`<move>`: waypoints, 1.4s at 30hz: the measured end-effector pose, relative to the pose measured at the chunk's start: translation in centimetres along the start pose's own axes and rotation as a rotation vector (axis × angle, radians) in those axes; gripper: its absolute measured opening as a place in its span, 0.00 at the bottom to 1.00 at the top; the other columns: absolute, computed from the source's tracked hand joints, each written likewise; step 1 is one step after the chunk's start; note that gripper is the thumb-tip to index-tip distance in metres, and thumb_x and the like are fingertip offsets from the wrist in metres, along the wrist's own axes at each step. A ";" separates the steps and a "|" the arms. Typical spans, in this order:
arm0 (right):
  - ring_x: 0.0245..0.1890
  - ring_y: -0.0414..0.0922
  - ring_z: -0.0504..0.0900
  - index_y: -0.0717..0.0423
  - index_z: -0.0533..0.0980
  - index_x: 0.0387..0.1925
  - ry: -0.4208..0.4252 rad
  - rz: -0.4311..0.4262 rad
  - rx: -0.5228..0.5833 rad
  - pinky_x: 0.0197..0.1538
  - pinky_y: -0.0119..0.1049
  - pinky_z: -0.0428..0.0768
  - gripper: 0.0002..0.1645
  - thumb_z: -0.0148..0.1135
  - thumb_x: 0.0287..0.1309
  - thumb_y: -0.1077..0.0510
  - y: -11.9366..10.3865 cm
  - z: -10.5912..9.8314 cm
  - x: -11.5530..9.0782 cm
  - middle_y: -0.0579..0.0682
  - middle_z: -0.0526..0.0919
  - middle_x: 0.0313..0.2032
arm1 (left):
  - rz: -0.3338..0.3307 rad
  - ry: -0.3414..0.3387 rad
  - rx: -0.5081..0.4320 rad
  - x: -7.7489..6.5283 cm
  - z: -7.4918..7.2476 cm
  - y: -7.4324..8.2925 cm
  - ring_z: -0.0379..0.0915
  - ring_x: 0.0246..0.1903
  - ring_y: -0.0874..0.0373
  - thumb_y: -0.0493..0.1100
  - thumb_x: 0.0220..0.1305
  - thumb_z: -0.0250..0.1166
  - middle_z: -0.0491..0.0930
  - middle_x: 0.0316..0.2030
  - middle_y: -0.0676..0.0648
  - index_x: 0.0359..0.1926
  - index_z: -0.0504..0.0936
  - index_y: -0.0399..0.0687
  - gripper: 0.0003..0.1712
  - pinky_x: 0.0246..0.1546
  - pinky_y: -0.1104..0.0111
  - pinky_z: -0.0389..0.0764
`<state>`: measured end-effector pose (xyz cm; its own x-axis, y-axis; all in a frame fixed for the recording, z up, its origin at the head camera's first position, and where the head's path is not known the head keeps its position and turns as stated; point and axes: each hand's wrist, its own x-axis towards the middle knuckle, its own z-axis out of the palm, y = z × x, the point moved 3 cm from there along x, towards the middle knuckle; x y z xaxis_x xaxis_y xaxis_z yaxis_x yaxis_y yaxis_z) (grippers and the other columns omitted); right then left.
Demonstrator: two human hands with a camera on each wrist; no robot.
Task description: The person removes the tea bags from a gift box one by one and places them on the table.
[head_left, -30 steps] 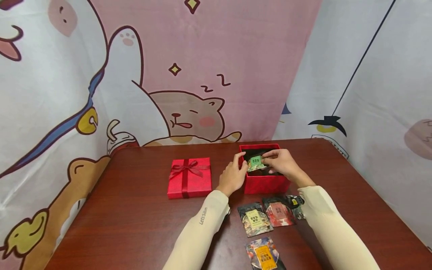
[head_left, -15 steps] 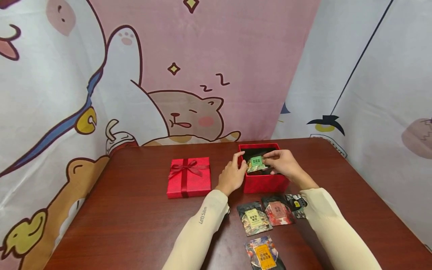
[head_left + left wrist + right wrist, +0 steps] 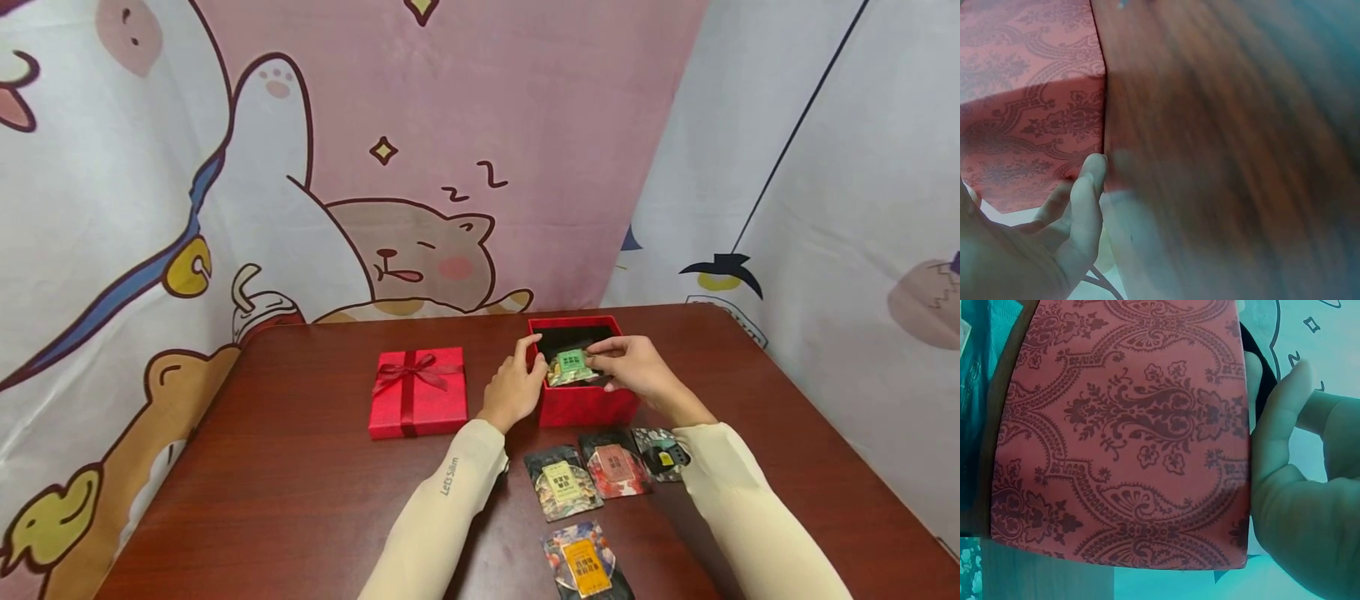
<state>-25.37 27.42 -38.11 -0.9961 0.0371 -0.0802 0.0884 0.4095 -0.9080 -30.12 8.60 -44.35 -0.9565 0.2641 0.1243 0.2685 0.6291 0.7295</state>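
Observation:
The red gift box (image 3: 588, 407), dark inside, stands uncovered near the table's far edge. My left hand (image 3: 513, 387) holds it at its left wall; the left wrist view has those fingers (image 3: 1087, 209) against the patterned outer side. Over the front of the box's opening, my right hand (image 3: 637, 371) pinches the right edge of a small food pouch (image 3: 572, 367) with a green label. The pouch lies tilted, its lower part near the front rim. In the right wrist view the box wall (image 3: 1129, 437) hides the pouch and some fingertips.
The red lid (image 3: 418, 393) with a ribbon bow lies left of the box. Several pouches lie in front: one with a pale yellow label (image 3: 562, 483), one pink (image 3: 615, 464), one orange (image 3: 587, 567), and a dark one (image 3: 660, 454) by the right sleeve. A printed cloth (image 3: 562, 167) hangs behind.
The green-labelled pouch and my right hand have come slightly lower, toward the front of the box. The left hand keeps its place on the box. The whole view has shifted a little.

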 end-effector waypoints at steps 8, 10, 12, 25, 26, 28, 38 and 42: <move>0.24 0.39 0.79 0.74 0.73 0.57 -0.023 -0.009 0.028 0.27 0.34 0.82 0.25 0.63 0.64 0.60 0.1 -0.2 -0.6 0.59 0.85 0.44 | 0.007 0.000 -0.008 -0.1 -0.1 0.0 0.79 0.42 0.48 0.62 0.74 0.41 0.79 0.46 0.47 0.72 0.57 0.78 0.27 0.40 0.50 0.77; 0.24 0.40 0.79 0.74 0.73 0.57 -0.022 -0.015 0.027 0.27 0.34 0.82 0.25 0.63 0.64 0.60 0.2 -0.3 -0.7 0.59 0.85 0.44 | 0.007 -0.001 -0.011 -0.1 -0.1 0.0 0.79 0.42 0.48 0.62 0.75 0.41 0.79 0.46 0.47 0.72 0.57 0.79 0.27 0.40 0.50 0.77; 0.25 0.40 0.79 0.74 0.73 0.57 -0.023 -0.019 0.027 0.28 0.35 0.82 0.25 0.63 0.64 0.60 0.1 -0.4 -0.8 0.59 0.86 0.44 | 0.004 -0.002 -0.006 -0.1 -0.2 0.0 0.79 0.42 0.47 0.62 0.75 0.41 0.79 0.47 0.47 0.72 0.57 0.79 0.27 0.40 0.50 0.77; 0.26 0.40 0.79 0.75 0.73 0.57 -0.029 -0.020 0.055 0.27 0.33 0.82 0.25 0.63 0.64 0.61 -0.4 -0.9 -1.5 0.55 0.86 0.42 | -0.010 -0.005 -0.004 -0.2 -0.2 0.1 0.79 0.43 0.47 0.63 0.74 0.40 0.78 0.46 0.48 0.72 0.58 0.79 0.27 0.41 0.50 0.76; 0.26 0.40 0.80 0.75 0.73 0.57 -0.031 -0.020 0.057 0.27 0.33 0.82 0.26 0.63 0.64 0.61 -0.4 -0.9 -1.6 0.55 0.86 0.43 | -0.010 -0.005 -0.008 -0.2 -0.2 0.1 0.79 0.43 0.47 0.63 0.74 0.40 0.78 0.46 0.48 0.72 0.58 0.79 0.27 0.41 0.50 0.76; 0.26 0.40 0.80 0.75 0.73 0.57 -0.033 -0.020 0.060 0.27 0.33 0.82 0.26 0.63 0.64 0.61 -0.5 -1.1 -1.8 0.56 0.86 0.43 | -0.009 -0.005 -0.011 -0.2 -0.2 0.1 0.79 0.43 0.47 0.63 0.74 0.40 0.78 0.45 0.49 0.72 0.58 0.80 0.27 0.41 0.50 0.76; 0.28 0.45 0.82 0.74 0.73 0.58 -0.053 -0.018 0.037 0.27 0.35 0.82 0.27 0.65 0.64 0.58 -0.5 -1.3 -2.7 0.59 0.85 0.45 | -0.011 -0.013 0.003 -0.2 0.0 0.0 0.79 0.41 0.49 0.64 0.74 0.39 0.78 0.44 0.49 0.72 0.56 0.81 0.27 0.41 0.51 0.76; 0.24 0.46 0.81 0.73 0.73 0.58 -0.058 -0.023 0.041 0.26 0.35 0.81 0.27 0.65 0.64 0.59 -0.6 -1.2 -2.9 0.58 0.86 0.45 | -0.012 -0.015 -0.005 -0.1 -0.1 0.1 0.79 0.41 0.49 0.64 0.74 0.39 0.78 0.44 0.49 0.72 0.56 0.80 0.27 0.40 0.51 0.76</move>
<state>-22.58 28.21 -36.84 -0.9964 -0.0255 -0.0813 0.0660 0.3719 -0.9259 -30.02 8.56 -44.29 -0.9578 0.2673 0.1057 0.2565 0.6288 0.7340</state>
